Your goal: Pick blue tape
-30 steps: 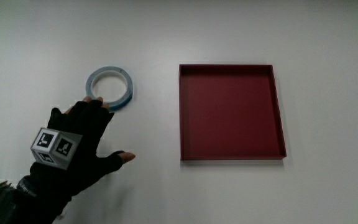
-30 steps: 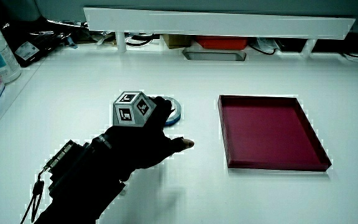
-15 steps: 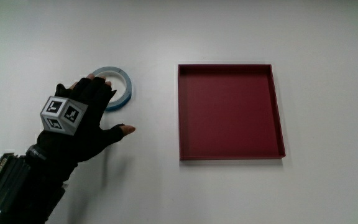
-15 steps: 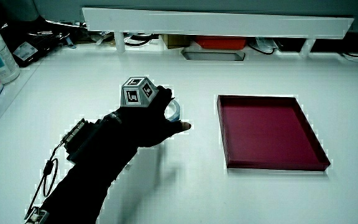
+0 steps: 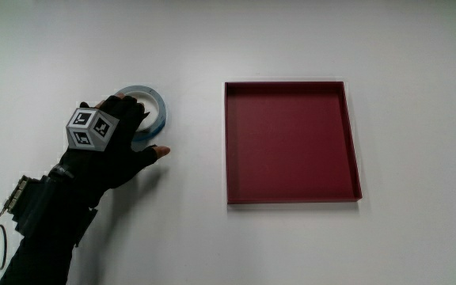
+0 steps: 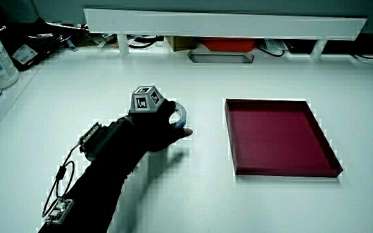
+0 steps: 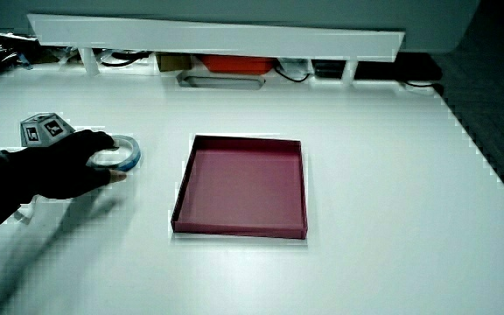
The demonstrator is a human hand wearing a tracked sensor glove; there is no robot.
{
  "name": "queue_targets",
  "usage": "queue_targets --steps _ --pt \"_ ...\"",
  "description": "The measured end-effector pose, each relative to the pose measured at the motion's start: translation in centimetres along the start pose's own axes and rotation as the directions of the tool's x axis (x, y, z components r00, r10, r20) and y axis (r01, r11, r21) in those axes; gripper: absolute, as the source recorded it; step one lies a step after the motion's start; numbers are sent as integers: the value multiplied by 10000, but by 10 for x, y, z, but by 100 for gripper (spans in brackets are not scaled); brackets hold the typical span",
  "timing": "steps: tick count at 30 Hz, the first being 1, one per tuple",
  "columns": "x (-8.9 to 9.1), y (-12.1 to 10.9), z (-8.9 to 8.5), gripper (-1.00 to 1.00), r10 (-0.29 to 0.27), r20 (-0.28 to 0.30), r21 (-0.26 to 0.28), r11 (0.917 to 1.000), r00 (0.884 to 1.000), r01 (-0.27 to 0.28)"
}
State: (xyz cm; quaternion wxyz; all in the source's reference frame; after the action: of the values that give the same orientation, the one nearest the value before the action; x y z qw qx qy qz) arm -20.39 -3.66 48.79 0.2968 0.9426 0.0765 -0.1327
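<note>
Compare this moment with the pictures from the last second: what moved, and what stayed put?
The hand moved forward, away from the person, until its fingers covered the near part of the blue tape, thumb beside the roll. Whether it grips yet is unclear. The tape lies flat on the table in the same spot, and the red tray beside it has not moved.

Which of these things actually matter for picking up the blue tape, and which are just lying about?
Part of the job:
blue tape
the hand, lying over the tape

Just lying about:
red tray, empty, beside the tape
clutter under the low partition
</note>
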Motion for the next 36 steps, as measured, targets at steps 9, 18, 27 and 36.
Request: queue_targets --steps 9,18,27,36 --pt "-8 13 -17 0 265 -116 -323 9991 9996 -268" --pt "-8 15 -23 17 13 -149 55 10000 9999 -12" --pt "-6 12 -20 54 -251 -450 1152 9929 9987 301" --pt "-7 8 -23 92 -462 -421 2007 9782 9980 537"
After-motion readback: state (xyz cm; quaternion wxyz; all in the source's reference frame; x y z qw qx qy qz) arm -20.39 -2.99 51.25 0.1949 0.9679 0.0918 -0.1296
